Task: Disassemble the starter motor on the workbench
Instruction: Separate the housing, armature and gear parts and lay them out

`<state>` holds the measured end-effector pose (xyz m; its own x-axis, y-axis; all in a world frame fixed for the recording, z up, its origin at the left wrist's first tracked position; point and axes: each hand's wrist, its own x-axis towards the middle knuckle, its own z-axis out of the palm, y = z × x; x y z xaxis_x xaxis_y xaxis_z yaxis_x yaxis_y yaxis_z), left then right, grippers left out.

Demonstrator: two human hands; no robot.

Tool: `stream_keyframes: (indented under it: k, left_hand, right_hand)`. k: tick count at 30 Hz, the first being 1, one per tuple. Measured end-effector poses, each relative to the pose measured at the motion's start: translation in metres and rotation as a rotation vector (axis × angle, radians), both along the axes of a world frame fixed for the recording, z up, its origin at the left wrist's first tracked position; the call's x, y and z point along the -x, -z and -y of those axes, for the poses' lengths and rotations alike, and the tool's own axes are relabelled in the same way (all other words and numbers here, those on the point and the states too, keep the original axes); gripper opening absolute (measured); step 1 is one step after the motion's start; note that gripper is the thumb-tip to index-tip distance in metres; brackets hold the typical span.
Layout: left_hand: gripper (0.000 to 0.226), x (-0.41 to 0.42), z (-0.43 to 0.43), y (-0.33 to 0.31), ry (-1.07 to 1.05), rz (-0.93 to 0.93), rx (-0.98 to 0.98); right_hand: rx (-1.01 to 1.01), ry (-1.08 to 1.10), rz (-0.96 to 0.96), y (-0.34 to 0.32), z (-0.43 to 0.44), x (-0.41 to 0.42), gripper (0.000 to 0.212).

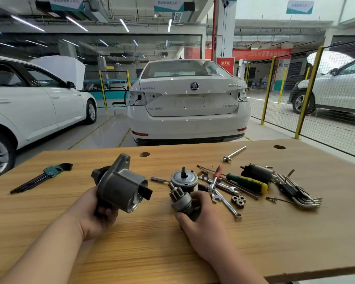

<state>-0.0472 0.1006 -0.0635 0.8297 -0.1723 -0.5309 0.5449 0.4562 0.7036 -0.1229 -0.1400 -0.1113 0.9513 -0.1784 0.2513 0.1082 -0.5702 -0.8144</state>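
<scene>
We hold the drive-end housing [119,187] clear of the workbench [152,253] in our left hand [98,214]. The fingers are curled round its lower edge, and its open mouth tips toward the right, probably so the inner parts can slide out. A black piece sticking from that mouth may be the shift fork, though the view is too soft to be sure.

Our right hand [199,220] clamps thumb and fingers on the pinion drive [180,199], teeth pointing up and left. It sits just beside the housing mouth but apart from it. We judge it is already out and ready to set down.

Behind it the motor body [184,180] stands on end, shaft up, so it cannot roll. 3 small gears [238,200] lie bunched together near the spanners [225,199], likely so none strays. The solenoid [256,173] lies further right, near 2 screwdrivers [246,182].
</scene>
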Motion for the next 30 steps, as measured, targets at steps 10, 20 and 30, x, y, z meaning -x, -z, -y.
stream_keyframes:
  k: [10, 20, 30]
  left_hand:
    - [0.027, 0.001, -0.008, 0.010, 0.183, 0.010, 0.141]
    - [0.032, 0.001, -0.026, 0.018, 0.112, 0.062, 0.109]
    - [0.027, 0.017, -0.017, 0.021, 0.142, 0.185, 0.043]
  right_hand:
    - [0.078, -0.084, 0.016, 0.000, -0.010, -0.006, 0.052]
    - [-0.020, -0.134, -0.140, -0.002, -0.036, -0.026, 0.060]
    - [0.249, -0.010, 0.307, -0.019, -0.046, 0.006, 0.039]
